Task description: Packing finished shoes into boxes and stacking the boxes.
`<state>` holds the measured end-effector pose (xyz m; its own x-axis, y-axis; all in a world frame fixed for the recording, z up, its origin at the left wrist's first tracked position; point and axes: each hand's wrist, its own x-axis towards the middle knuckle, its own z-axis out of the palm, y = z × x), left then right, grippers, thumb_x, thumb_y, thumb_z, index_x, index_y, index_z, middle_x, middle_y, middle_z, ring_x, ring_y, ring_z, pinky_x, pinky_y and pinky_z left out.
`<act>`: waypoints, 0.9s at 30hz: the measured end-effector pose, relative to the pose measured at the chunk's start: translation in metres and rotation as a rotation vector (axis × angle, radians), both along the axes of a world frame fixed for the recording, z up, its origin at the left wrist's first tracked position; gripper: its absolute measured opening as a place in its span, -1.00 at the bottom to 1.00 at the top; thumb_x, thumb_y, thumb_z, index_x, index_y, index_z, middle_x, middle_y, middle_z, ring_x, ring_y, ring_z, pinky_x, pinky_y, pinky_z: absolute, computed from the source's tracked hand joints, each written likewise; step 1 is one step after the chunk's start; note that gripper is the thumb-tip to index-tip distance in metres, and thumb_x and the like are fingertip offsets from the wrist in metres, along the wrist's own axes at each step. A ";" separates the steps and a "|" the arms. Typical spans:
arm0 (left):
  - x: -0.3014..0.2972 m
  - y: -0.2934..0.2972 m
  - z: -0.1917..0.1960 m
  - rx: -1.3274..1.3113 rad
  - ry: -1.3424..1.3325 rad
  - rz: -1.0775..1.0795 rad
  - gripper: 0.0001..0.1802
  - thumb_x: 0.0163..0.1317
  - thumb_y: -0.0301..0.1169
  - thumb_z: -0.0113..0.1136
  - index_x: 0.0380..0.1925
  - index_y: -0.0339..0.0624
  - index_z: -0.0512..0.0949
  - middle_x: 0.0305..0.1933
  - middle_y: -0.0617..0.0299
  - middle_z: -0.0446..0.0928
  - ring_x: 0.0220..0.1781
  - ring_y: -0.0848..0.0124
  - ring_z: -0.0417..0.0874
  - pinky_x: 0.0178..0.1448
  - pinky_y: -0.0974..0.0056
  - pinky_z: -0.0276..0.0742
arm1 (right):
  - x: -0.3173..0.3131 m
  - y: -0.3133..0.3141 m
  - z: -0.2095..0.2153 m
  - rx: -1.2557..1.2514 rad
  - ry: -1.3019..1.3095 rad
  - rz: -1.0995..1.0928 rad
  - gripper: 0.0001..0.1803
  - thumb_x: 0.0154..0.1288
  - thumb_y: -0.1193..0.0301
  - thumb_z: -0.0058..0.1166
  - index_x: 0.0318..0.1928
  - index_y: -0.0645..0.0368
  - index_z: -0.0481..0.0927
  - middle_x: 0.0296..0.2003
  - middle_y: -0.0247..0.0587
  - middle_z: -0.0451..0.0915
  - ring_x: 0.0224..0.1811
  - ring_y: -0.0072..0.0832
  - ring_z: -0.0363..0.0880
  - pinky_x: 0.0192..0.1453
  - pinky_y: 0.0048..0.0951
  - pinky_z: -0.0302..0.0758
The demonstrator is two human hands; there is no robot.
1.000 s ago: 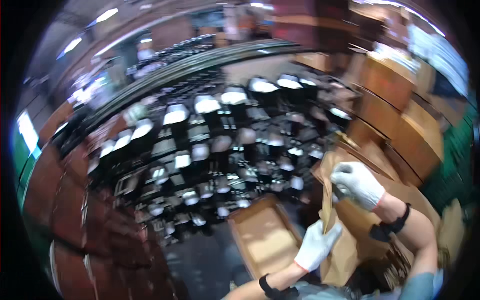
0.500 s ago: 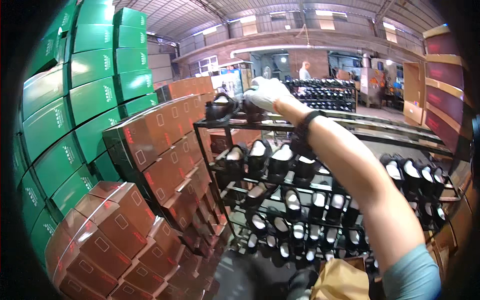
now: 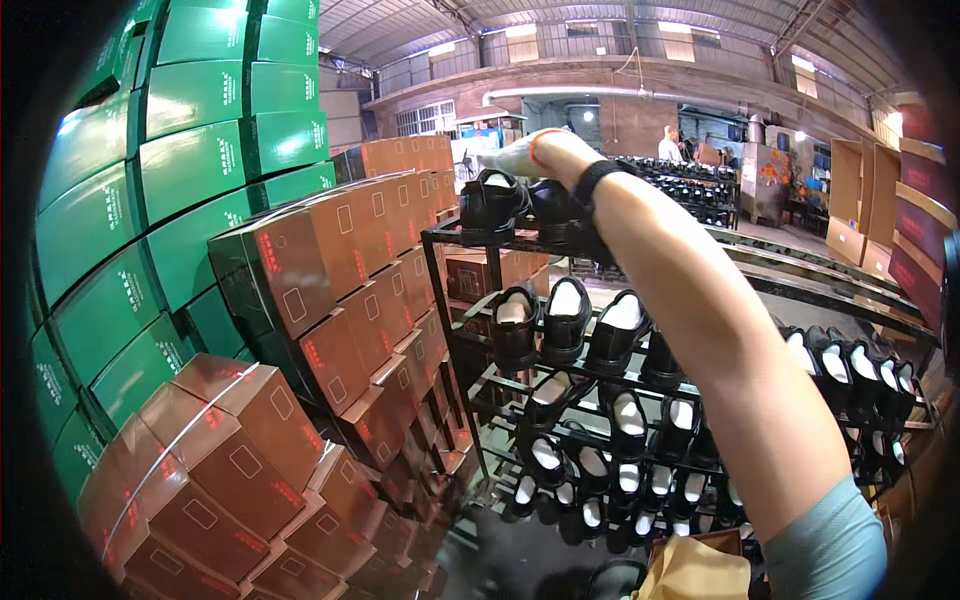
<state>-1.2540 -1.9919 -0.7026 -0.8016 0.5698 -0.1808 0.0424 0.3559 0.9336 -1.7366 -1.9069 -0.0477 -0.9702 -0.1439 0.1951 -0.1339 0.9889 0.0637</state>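
Note:
My right arm reaches up from the lower right across a black metal shoe rack (image 3: 437, 280). My right hand (image 3: 515, 160), in a pale glove with an orange band at the wrist, is at the far side of the top shelf. In front of it on that shelf stand a black shoe (image 3: 490, 212) and a second black shoe (image 3: 556, 210), partly covered by my forearm. The fingers are hidden behind the shoes, so a hold on either is not visible. My left hand is out of view.
Lower shelves carry several black shoes (image 3: 618, 330) with pale insoles. Stacked brown boxes (image 3: 350, 240) and taller green boxes (image 3: 190, 100) stand at the left. Tan paper (image 3: 700, 570) lies low in front. Another person (image 3: 669, 145) stands far back, beyond more shoe racks.
My right hand has gone from on top of the second shoe to behind the shoes. The view has shifted, so the rack appears farther right.

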 end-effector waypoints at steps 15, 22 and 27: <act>0.005 -0.005 -0.007 -0.056 0.037 0.007 -0.31 0.38 -0.40 0.26 0.55 -0.07 0.46 0.08 -0.28 0.68 0.10 -0.16 0.75 0.25 -0.06 0.65 | -0.060 0.010 -0.014 -0.383 -0.127 -0.076 -0.58 0.39 -0.08 0.14 0.01 -0.08 0.64 -0.01 -0.25 0.68 -0.07 -0.33 0.58 0.16 -0.10 0.51; -0.007 -0.014 -0.032 -0.031 0.344 -0.043 -0.37 0.45 -0.39 0.28 0.51 -0.08 0.47 0.15 -0.16 0.69 0.18 -0.02 0.74 0.29 0.00 0.66 | 0.069 0.127 -0.023 -0.689 -0.187 -0.202 -0.50 0.25 -0.02 0.49 0.07 0.00 0.87 -0.01 -0.20 0.87 -0.08 -0.39 0.78 0.11 -0.18 0.68; -0.037 0.001 0.042 0.266 0.161 0.071 -0.63 0.59 -0.24 0.25 0.08 -0.36 0.71 -0.09 -0.31 0.77 -0.04 -0.11 0.85 0.10 -0.04 0.73 | 0.411 0.340 -0.057 -0.722 -0.012 -0.403 -0.41 0.32 0.08 0.50 0.18 0.27 0.82 0.09 -0.01 0.83 0.11 -0.34 0.80 0.14 -0.24 0.76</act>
<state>-1.2906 -1.9914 -0.6604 -0.8475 0.5214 0.0992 0.1807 0.1077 0.9776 -1.3251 -1.5664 -0.1050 -0.9231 0.3725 0.0959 0.2430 0.7581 -0.6052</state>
